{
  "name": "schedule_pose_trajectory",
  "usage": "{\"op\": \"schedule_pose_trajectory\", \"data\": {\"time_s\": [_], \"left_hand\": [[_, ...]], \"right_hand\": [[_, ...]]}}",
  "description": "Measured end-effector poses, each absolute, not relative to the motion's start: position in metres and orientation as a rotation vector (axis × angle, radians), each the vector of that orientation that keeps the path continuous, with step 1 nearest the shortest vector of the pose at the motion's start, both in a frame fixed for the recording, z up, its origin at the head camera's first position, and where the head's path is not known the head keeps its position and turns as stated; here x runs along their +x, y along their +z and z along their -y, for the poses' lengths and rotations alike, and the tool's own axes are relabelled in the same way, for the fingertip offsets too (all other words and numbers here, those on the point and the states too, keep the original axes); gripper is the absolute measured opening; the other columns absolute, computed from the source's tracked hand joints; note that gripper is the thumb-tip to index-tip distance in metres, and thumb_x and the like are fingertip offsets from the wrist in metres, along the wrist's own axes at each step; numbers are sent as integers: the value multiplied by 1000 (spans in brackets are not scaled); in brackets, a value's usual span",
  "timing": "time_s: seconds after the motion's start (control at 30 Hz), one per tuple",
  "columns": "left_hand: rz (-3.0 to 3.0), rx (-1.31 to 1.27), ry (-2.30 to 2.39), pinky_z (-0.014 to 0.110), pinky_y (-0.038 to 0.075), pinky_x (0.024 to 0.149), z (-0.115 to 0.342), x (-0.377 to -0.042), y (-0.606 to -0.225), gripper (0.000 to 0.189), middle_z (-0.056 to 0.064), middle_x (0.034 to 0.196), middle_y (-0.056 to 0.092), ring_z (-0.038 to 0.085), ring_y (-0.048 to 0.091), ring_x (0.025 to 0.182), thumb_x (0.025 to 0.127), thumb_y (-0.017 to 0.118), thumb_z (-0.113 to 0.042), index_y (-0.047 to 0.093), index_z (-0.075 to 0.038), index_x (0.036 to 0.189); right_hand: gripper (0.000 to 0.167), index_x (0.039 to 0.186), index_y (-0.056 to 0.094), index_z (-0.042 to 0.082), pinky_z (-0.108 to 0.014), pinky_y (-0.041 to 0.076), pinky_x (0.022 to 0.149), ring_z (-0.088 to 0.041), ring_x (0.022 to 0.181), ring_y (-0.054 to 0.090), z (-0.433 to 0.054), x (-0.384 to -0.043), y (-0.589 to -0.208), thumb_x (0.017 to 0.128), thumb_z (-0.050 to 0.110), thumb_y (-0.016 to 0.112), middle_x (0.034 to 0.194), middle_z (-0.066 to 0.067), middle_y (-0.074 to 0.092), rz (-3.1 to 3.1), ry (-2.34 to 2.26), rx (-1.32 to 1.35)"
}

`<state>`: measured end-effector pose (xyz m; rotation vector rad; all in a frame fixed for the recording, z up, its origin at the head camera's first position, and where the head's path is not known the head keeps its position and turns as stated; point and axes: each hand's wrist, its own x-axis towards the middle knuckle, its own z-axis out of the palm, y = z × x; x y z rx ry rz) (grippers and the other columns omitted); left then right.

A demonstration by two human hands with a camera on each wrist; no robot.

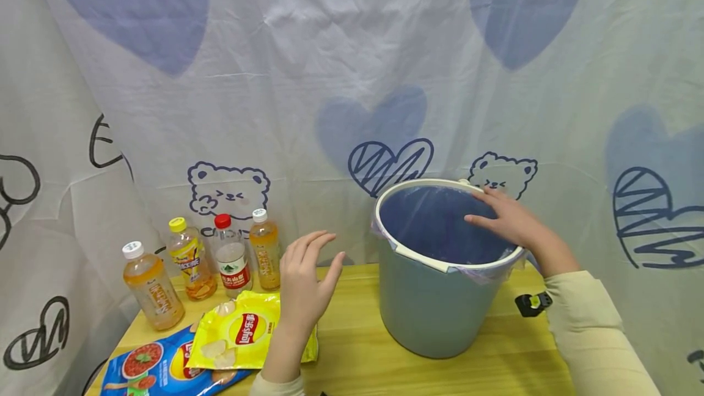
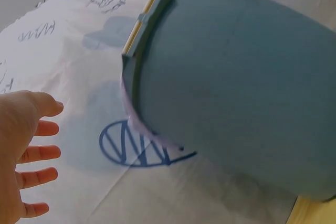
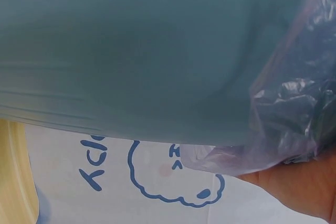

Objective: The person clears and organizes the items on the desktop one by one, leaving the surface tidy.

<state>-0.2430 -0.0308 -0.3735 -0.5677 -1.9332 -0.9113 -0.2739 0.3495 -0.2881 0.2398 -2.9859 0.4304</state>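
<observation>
A blue-grey trash bin (image 1: 431,313) with a white rim ring stands on the wooden table. A thin, clear purplish bin liner (image 3: 289,114) lines it and hangs over the edge. My right hand (image 1: 508,219) lies over the bin's right rim, fingers extended and thumb toward the inside; the liner partly hides it in the right wrist view. To the left of the bin, my left hand (image 1: 305,277) hovers with fingers spread, holding nothing. Beneath and beside it are a yellow chip bag (image 1: 236,329) and a blue chip bag (image 1: 159,362), overlapping.
Several drink bottles stand at the table's back left: one with a red cap (image 1: 233,264), one with a yellow cap (image 1: 191,261), and two white-capped ones, the nearer orange bottle (image 1: 154,289) at the left edge. A patterned curtain (image 1: 297,109) hangs behind the wooden table (image 1: 352,322).
</observation>
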Motion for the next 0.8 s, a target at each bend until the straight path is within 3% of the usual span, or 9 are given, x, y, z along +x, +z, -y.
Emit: {"op": "schedule_pose_trajectory", "data": {"time_s": [0.47,0.8], "left_hand": [[1926,-380,-967,53,40,96,77,-244,-392,31,12,117,67,32,57,111,83,76,-14,68,-6,112],[1988,-231,-1013,55,38,100,100,-252,-399,31,16,122,64,36,54,115,87,72,-18,66,-6,115]], "right_hand": [[79,150,32,1,-71,18,111,-54,143,16,-348,-274,-289,94,50,56,158,-30,18,2991,452,203],[79,150,32,0,-70,18,111,-53,143,15,-349,-273,-290,94,51,56,158,-30,17,2990,454,195]]}}
